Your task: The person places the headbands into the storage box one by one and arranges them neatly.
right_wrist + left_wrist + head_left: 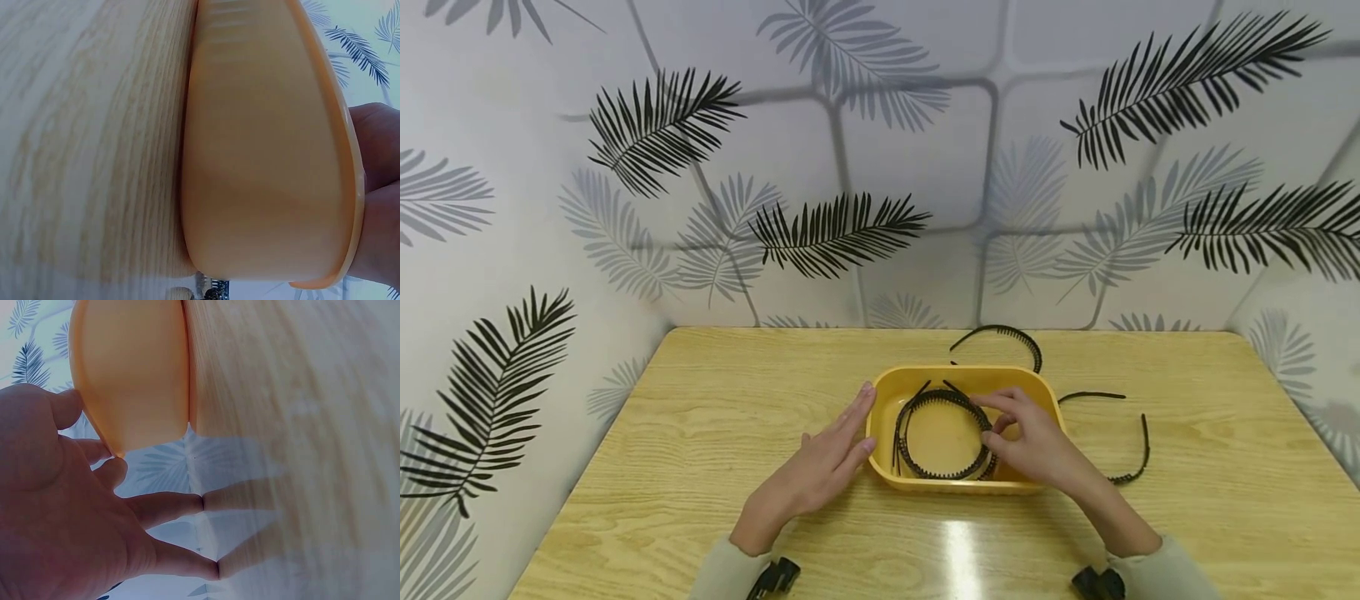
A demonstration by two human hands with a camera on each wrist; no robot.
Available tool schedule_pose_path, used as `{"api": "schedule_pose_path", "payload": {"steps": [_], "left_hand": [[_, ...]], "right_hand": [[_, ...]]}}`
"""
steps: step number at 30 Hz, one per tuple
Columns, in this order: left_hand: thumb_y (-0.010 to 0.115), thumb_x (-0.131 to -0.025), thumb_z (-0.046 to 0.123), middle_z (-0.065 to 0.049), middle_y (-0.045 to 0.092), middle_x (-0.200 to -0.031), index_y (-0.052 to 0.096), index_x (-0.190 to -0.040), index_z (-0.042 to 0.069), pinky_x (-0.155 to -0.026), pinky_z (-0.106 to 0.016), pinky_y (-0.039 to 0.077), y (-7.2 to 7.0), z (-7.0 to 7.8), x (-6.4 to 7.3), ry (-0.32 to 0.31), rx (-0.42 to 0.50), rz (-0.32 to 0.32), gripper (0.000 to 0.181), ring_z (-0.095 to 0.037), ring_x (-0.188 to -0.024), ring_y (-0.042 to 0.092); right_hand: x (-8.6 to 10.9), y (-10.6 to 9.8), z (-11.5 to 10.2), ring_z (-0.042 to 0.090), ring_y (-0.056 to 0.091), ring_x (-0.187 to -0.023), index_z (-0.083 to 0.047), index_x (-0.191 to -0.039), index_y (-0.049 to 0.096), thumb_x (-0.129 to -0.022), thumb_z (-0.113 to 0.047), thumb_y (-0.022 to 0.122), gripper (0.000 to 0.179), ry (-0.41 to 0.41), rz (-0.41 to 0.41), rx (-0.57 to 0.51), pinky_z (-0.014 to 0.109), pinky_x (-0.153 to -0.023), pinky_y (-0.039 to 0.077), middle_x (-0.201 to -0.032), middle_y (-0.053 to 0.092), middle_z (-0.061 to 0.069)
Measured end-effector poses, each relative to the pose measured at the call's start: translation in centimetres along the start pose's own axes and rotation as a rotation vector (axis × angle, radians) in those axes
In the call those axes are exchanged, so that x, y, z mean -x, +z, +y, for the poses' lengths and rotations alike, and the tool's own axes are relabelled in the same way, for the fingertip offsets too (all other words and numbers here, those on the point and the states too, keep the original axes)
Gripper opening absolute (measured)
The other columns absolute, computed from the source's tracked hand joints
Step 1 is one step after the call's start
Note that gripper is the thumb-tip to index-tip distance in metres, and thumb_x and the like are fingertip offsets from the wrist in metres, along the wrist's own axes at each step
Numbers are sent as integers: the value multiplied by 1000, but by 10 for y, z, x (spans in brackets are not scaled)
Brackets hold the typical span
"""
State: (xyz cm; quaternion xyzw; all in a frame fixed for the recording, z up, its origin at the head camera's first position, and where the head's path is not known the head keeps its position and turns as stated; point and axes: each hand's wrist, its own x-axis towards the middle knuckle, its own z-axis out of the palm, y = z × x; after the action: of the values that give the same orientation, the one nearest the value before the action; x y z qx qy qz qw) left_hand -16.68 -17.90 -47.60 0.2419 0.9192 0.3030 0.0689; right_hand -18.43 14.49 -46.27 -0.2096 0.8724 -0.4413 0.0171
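A yellow plastic basket (958,486) holds several thin black toothed headbands (943,476), which together form a ring inside it. My left hand (820,471) rests against the basket's left end, its fingers extended and the thumb at the rim; in the left wrist view the left hand (81,506) has its fingers spread beside the basket wall (134,375). Over the basket's right half, my right hand (1033,437) reaches in and pinches the right side of a headband between thumb and fingers. From the right wrist, the basket's wall (269,144) hides most of the right hand (378,200).
Outside the basket, a black headband (1026,337) lies behind it on the wooden table (737,375). Another black headband (1093,394) sticks out at its right, and a curved headband end (1146,450) lies farther right. A leaf-patterned wall (910,275) stands behind the table.
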Motion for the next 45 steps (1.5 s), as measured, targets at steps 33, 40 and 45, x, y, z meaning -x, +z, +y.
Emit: {"api": "schedule_pose_path", "payload": {"steps": [33, 40, 45], "left_hand": [[35, -113, 40, 9, 0, -172, 2, -167, 26, -99, -89, 14, 0, -1, 0, 3, 6, 5, 65, -27, -155, 17], [35, -113, 39, 7, 1, -172, 1, -167, 27, -98, -89, 14, 0, 0, 1, 7, 6, 10, 65, -28, -155, 17], [35, -113, 40, 8, 1, -172, 2, -167, 26, -99, -89, 14, 0, 0, 0, 7, 1, 10, 65, -26, -155, 16]], "right_hand": [[14, -76, 18, 5, 65, -101, -1, -145, 56, -103, -7, 63, 43, 14, 192, -174, 35, -71, 62, -131, 57, 20], [16, -86, 30, 5, 64, -103, 1, -145, 54, -103, -10, 63, 44, 23, 222, -158, 28, -76, 60, -132, 56, 14], [15, -89, 37, 4, 63, -105, 2, -144, 56, -103, -9, 63, 43, 27, 260, -148, 25, -79, 59, -125, 59, -5]]}}
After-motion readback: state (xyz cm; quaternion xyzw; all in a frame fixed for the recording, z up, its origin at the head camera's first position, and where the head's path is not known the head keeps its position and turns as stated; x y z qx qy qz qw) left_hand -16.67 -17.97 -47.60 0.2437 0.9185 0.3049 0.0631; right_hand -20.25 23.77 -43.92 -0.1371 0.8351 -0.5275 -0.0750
